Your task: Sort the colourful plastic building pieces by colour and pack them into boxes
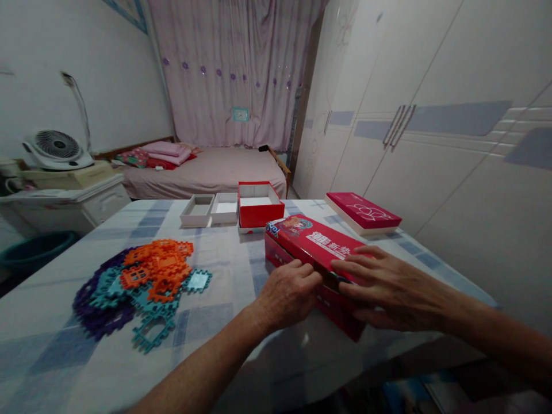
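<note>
A red cardboard box [313, 244] with printed lettering and a colourful figure on its lid sits at an angle on the table. A dark gap shows between the lid and the lower part along the near side. My left hand [291, 293] has its fingers curled against that lid edge. Over the box's right end lies my right hand [383, 287], fingers on the lid and thumb down by the near side. The box's contents are hidden. To the left, orange interlocking plastic pieces [166, 261] are heaped with teal pieces [155, 330] and purple pieces [88, 302].
Behind the box stand an open red box [261, 215] and two shallow open trays, a grey tray [197, 211] and a white tray [224, 210]. A flat crimson box [364, 213] lies at the table's far right. The checked tablecloth [215, 339] covers the table.
</note>
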Motion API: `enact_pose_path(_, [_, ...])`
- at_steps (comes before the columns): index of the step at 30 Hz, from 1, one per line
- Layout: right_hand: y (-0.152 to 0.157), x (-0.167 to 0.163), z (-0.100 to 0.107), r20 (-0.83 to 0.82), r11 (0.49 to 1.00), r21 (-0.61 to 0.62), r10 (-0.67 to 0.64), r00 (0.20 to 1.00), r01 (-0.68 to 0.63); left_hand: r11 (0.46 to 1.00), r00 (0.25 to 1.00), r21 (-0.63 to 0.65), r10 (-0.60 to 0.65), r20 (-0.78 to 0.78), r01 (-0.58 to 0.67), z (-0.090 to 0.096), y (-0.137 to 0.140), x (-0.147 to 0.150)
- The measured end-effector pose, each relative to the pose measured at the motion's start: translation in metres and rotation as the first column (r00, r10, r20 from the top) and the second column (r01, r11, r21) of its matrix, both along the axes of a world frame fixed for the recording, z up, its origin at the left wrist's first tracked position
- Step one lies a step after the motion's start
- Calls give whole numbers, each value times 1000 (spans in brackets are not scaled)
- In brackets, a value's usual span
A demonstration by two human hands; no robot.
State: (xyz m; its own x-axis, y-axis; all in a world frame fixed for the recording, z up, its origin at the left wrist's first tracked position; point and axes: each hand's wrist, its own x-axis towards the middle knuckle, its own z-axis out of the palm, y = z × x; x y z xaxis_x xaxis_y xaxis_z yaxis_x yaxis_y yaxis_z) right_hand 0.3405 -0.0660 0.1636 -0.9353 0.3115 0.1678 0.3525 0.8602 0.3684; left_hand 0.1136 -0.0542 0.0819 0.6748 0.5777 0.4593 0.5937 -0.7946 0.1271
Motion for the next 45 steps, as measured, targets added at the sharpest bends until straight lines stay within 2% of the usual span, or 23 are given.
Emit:
enact_pose_path(3, [-5,-7,-8,58,997,-21,-73,996,74,1000,999,-6,23,-32,-23,-8,-7,3])
enact_pose_path(7, [-8,-18,-16,75,997,-22,-74,994,76,998,998,15,61,-32,-60,-15,-14,4])
enact_pose_path(10, [-7,-25,-14,62,996,-30,-80,995,82,997,997,15,74,-38,-74,-15,-16,3])
enact_pose_path(14, [-1,-16,13,29,993,-54,-101,994,103,996,991,-2,94,-90,-95,-15,-17,2])
enact_pose_path(18, [20,26,47,-168,972,5,-230,959,234,996,990,0,87,-110,-88,-15,-17,3])
enact_pose_path(20, [36,55,50,-317,904,127,-354,880,409,996,989,4,92,-117,-92,-15,-17,4])
enact_pose_path(21, [44,70,45,-387,828,183,-435,813,530,995,988,5,97,-119,-97,-14,-17,5])
enact_pose_path(22, [52,85,35,-466,736,224,-495,733,639,995,988,5,100,-119,-101,-14,-17,5])
enact_pose_path(23, [59,99,21,-491,668,235,-545,679,706,995,988,5,104,-116,-104,-14,-18,5])
enact_pose_path(24, [65,111,3,-503,624,228,-581,640,747,995,988,4,104,-112,-104,-14,-18,6])
enact_pose_path(25, [70,121,-16,-467,620,195,-622,628,760,995,989,4,100,-108,-100,-14,-18,6])
enact_pose_path(27, [73,132,-55,-413,645,52,-681,605,762,996,991,9,87,-100,-87,-15,-19,5])
enact_pose_path(29, [66,130,-85,-412,670,-171,-714,566,722,997,994,22,82,-79,-80,-15,-18,3])
enact_pose_path(31, [50,116,-101,-502,667,-333,-724,474,666,995,995,38,96,-19,-95,-15,-14,0])
enact_pose_path(32, [40,107,-105,-568,678,-368,-705,424,636,993,994,43,110,25,-111,-14,-11,-3])
enact_pose_path(34, [18,85,-108,-689,743,-340,-614,385,576,986,979,41,157,129,-163,-13,0,-8])
enact_pose_path(36, [1,65,-111,-729,833,-254,-499,469,492,972,947,26,221,231,-233,-12,14,-13])
enact_pose_path(38, [-6,49,-118,-742,896,-183,-396,541,405,952,906,1,292,308,-307,-13,30,-18])
enact_pose_path(42, [1,37,-126,-820,941,-97,-259,510,323,909,842,-102,413,348,-403,-19,51,-21])
enact_pose_path(45, [5,35,-109,-855,945,-53,-210,475,322,896,825,-175,444,349,-408,-19,51,-25])
